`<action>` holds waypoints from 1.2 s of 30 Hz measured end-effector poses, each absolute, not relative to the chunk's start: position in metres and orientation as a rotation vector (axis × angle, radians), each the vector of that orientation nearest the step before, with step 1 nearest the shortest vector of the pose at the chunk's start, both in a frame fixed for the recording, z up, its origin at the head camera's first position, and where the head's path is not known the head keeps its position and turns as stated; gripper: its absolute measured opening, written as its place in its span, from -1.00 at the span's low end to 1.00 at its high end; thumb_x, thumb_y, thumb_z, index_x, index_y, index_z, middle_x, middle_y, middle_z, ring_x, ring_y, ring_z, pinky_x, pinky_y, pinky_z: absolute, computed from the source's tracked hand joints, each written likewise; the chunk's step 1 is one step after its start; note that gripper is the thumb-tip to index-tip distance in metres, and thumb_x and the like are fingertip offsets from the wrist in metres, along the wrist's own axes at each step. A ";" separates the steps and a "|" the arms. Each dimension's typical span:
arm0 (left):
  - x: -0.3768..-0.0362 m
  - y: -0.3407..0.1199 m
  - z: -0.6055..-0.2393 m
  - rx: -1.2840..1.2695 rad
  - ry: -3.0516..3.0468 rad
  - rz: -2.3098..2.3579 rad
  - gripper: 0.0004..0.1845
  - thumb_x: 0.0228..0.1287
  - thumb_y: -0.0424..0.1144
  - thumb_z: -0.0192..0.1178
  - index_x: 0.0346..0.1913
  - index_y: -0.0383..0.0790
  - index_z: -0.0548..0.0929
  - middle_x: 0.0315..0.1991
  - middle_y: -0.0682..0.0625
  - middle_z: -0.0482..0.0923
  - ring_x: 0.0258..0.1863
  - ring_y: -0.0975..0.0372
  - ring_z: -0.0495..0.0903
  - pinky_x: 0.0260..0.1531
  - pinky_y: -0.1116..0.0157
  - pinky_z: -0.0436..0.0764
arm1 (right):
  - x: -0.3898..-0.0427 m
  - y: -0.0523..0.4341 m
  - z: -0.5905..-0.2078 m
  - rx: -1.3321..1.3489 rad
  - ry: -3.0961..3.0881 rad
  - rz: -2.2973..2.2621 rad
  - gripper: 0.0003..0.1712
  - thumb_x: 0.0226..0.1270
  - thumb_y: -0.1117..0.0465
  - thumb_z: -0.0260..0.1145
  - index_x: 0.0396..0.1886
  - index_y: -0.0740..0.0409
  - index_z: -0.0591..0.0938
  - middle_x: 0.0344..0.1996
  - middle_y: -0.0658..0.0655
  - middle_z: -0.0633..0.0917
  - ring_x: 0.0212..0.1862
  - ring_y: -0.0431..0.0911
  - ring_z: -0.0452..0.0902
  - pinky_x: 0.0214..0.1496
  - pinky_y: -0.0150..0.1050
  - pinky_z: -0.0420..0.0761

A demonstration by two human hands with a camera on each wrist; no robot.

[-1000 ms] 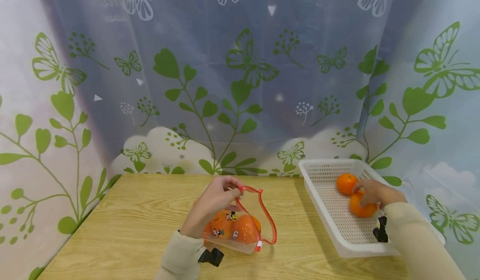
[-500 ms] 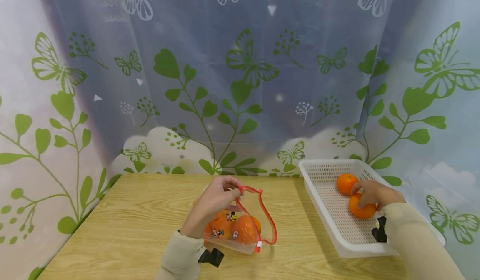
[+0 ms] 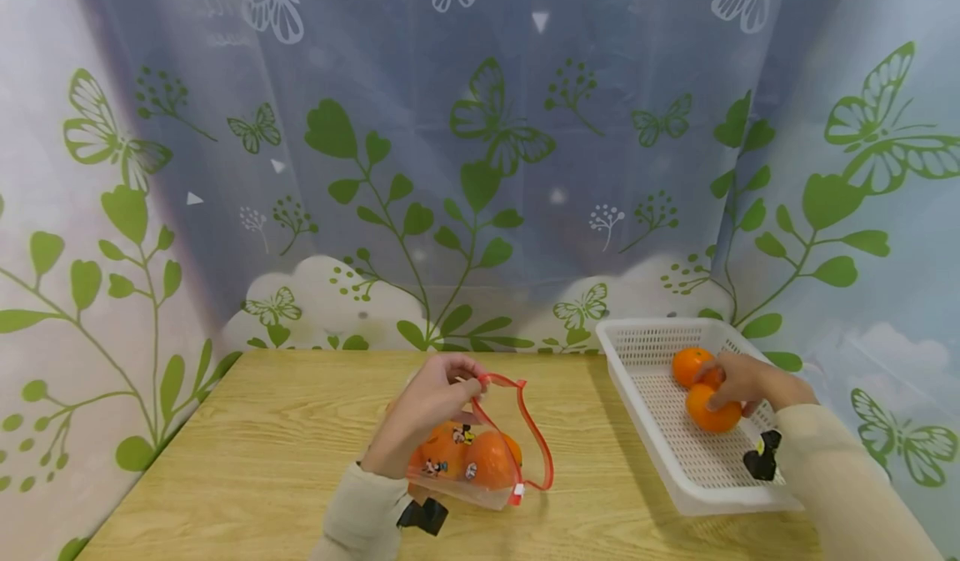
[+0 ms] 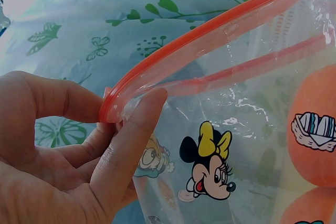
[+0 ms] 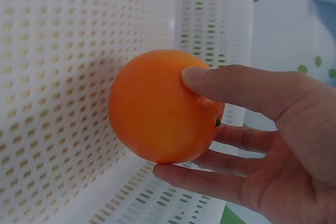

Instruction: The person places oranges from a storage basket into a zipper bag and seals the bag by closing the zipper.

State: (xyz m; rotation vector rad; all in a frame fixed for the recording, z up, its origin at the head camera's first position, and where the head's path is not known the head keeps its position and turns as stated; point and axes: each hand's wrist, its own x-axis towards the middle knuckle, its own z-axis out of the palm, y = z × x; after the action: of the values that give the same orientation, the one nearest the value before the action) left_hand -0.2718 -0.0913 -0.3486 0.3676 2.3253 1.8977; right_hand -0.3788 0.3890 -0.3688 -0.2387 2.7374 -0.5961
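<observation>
My left hand [image 3: 427, 407] pinches one corner of the mouth of a clear plastic zip bag [image 3: 480, 494] on the table. The bag has a red zip edge [image 4: 199, 30] and printed cartoon figures, and its mouth gapes toward the right. Several oranges [image 3: 491, 459] show through its side. Over in the white basket, my right hand [image 3: 753, 382] grips an orange [image 5: 163, 108], thumb on one side and fingers curled round the other. Just behind it sits a second orange [image 3: 690, 365], partly covered by the fingers in the head view.
The white perforated basket [image 3: 651, 432] stands at the right end of the wooden table [image 3: 285, 453], its raised walls around the right hand. A printed curtain [image 3: 405, 236] with leaves and butterflies rises behind and at both sides.
My right hand has closed its hold on the nearer orange and shifted it slightly left and back toward the other one. The left hand and bag have stayed put.
</observation>
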 end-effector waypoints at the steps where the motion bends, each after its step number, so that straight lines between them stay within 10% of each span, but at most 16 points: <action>1: -0.272 -0.091 -0.349 0.367 2.325 1.898 -0.85 0.49 -0.38 0.10 -0.04 -0.35 0.64 -0.22 -0.16 0.58 -0.32 0.17 0.59 -0.30 0.16 0.83 | -0.380 0.389 -0.368 -0.245 2.735 -0.603 -0.39 0.23 0.29 0.48 0.24 0.41 0.52 0.02 0.50 0.53 -0.05 0.21 0.61 -0.20 0.08 0.82; 36: -0.273 -0.092 -0.349 0.371 2.328 1.891 -0.84 0.50 -0.38 0.09 -0.04 -0.36 0.64 -0.19 -0.20 0.59 -0.31 0.17 0.59 -0.31 0.20 0.82 | -0.373 0.386 -0.365 -0.430 2.673 -1.015 -0.29 0.30 0.24 0.49 0.35 0.48 0.47 0.10 0.55 0.47 -0.07 0.05 0.60 -0.22 -0.05 0.84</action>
State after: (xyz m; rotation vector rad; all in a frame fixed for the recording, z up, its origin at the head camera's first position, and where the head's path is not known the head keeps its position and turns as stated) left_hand -0.2725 -0.0917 -0.3488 0.3705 2.3283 1.8911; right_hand -0.3726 0.3862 -0.3647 -0.4304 2.6731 -1.0146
